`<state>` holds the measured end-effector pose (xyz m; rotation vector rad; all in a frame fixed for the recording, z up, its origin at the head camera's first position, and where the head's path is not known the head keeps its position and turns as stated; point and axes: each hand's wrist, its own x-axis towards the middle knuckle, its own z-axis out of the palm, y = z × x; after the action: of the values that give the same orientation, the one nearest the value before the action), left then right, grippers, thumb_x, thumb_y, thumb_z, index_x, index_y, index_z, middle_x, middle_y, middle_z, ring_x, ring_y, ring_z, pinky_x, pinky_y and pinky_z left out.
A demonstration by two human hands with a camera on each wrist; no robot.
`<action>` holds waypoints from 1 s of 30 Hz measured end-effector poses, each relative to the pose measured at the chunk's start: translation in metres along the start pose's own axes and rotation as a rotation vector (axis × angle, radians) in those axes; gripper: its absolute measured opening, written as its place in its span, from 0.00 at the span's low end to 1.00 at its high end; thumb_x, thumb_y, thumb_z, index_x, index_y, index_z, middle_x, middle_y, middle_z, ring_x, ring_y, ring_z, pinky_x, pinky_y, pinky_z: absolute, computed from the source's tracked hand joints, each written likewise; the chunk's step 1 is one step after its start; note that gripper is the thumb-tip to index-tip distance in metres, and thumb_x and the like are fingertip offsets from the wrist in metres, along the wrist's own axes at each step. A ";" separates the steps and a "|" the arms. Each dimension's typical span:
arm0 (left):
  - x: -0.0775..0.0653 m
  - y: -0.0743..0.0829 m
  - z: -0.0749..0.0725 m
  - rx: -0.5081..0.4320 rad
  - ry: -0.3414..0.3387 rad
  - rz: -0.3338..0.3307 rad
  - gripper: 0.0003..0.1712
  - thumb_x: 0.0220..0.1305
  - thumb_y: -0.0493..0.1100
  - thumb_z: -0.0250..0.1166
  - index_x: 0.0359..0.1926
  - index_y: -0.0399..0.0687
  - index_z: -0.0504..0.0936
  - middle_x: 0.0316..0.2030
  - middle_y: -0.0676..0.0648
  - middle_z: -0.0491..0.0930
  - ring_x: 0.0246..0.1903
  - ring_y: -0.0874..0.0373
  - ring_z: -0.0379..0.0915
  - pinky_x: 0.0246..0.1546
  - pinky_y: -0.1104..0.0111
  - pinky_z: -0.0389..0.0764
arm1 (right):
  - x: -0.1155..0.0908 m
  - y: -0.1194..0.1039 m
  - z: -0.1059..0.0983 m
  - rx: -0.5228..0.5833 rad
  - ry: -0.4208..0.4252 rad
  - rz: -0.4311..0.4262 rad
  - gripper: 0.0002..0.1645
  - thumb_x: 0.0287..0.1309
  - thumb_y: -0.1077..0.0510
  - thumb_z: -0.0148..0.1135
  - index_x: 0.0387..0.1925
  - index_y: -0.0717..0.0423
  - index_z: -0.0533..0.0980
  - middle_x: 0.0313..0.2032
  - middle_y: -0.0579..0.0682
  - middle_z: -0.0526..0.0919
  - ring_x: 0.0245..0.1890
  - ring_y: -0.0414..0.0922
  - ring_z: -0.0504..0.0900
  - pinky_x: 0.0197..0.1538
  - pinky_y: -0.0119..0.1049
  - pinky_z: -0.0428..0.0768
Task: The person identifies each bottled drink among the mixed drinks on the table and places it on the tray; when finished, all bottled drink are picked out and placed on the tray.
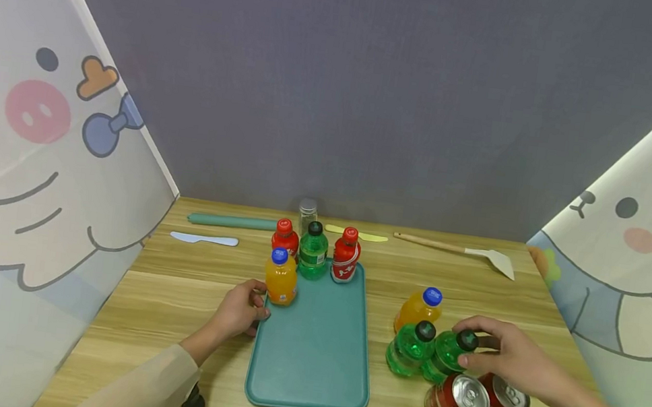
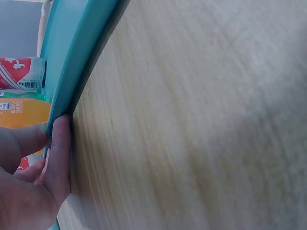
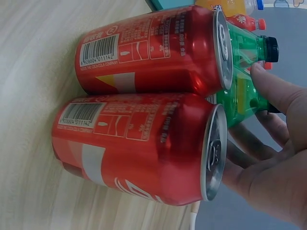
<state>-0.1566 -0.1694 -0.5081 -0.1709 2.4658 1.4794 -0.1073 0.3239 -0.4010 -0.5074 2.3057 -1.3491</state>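
Left red bottle (image 1: 283,239): lower part behind the orange bottle (image 1: 281,283).
Jar (image 1: 307,212): partly behind a green bottle (image 1: 312,257).
Gripped bottle (image 1: 442,362): partly covered by the right hand (image 1: 503,353) and a can (image 1: 454,404).
Tray (image 1: 314,351): cut off by the top edge, left wrist view.
Left hand (image 1: 238,308): likewise by the left edge.
Can print (image 3: 158,39): finest lettering blurred, right wrist view.
Black thing (image 1: 193,406): partly under the left sleeve (image 1: 152,379), unidentifiable.

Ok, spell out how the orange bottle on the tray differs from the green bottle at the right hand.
The orange bottle has a blue cap; the green bottle has a black cap. The orange bottle stands on the tray; the green bottle is off it, to the right. The green bottle has the right hand around its upper part; the orange bottle does not. Both are roughly upright.
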 end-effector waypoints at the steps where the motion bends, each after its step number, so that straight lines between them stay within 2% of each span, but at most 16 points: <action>1: 0.000 0.000 0.000 0.001 0.000 0.002 0.28 0.62 0.25 0.68 0.63 0.33 0.73 0.36 0.42 0.74 0.27 0.54 0.75 0.21 0.61 0.88 | 0.000 0.000 0.000 -0.010 0.011 -0.003 0.25 0.65 0.60 0.69 0.60 0.65 0.74 0.59 0.70 0.76 0.53 0.35 0.83 0.42 0.40 0.90; 8: 0.000 0.000 0.000 -0.002 0.000 0.005 0.28 0.62 0.25 0.68 0.62 0.33 0.73 0.36 0.42 0.74 0.27 0.54 0.75 0.21 0.61 0.88 | -0.002 0.000 0.002 -0.075 0.084 -0.010 0.24 0.63 0.58 0.71 0.57 0.62 0.77 0.57 0.66 0.79 0.55 0.63 0.83 0.43 0.37 0.89; 19: 0.000 -0.002 0.001 -0.006 0.007 0.008 0.27 0.61 0.25 0.69 0.61 0.33 0.73 0.35 0.42 0.73 0.26 0.54 0.75 0.20 0.60 0.88 | -0.007 0.001 0.004 -0.059 0.115 0.005 0.24 0.63 0.58 0.71 0.58 0.62 0.77 0.58 0.67 0.79 0.55 0.65 0.82 0.42 0.38 0.90; 21: 0.000 -0.002 0.001 -0.009 0.005 0.009 0.27 0.61 0.25 0.69 0.61 0.33 0.73 0.36 0.42 0.73 0.27 0.54 0.75 0.20 0.60 0.88 | -0.008 0.000 0.003 -0.057 0.122 0.006 0.24 0.64 0.59 0.70 0.58 0.62 0.77 0.59 0.67 0.78 0.55 0.62 0.83 0.42 0.39 0.90; 25: 0.000 -0.003 0.001 -0.008 0.007 0.011 0.27 0.62 0.25 0.68 0.62 0.33 0.73 0.36 0.42 0.73 0.27 0.54 0.75 0.21 0.60 0.88 | -0.011 -0.005 -0.001 -0.074 0.160 -0.009 0.23 0.63 0.60 0.71 0.58 0.60 0.77 0.59 0.66 0.78 0.52 0.40 0.85 0.41 0.39 0.90; 28: 0.001 -0.003 0.001 -0.001 0.007 0.013 0.27 0.62 0.25 0.68 0.62 0.33 0.73 0.36 0.42 0.73 0.27 0.54 0.75 0.21 0.61 0.88 | -0.012 -0.009 -0.006 -0.148 0.215 -0.037 0.23 0.61 0.60 0.72 0.57 0.57 0.79 0.58 0.59 0.81 0.50 0.28 0.81 0.42 0.35 0.89; 30: 0.001 -0.003 0.001 -0.001 0.006 0.012 0.27 0.62 0.26 0.68 0.62 0.33 0.73 0.36 0.42 0.73 0.27 0.54 0.75 0.21 0.61 0.88 | -0.013 -0.012 -0.009 -0.207 0.259 -0.056 0.22 0.60 0.60 0.73 0.56 0.55 0.80 0.56 0.53 0.83 0.49 0.27 0.81 0.42 0.33 0.88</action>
<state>-0.1571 -0.1698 -0.5114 -0.1616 2.4748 1.4872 -0.0998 0.3322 -0.3843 -0.4880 2.6795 -1.2726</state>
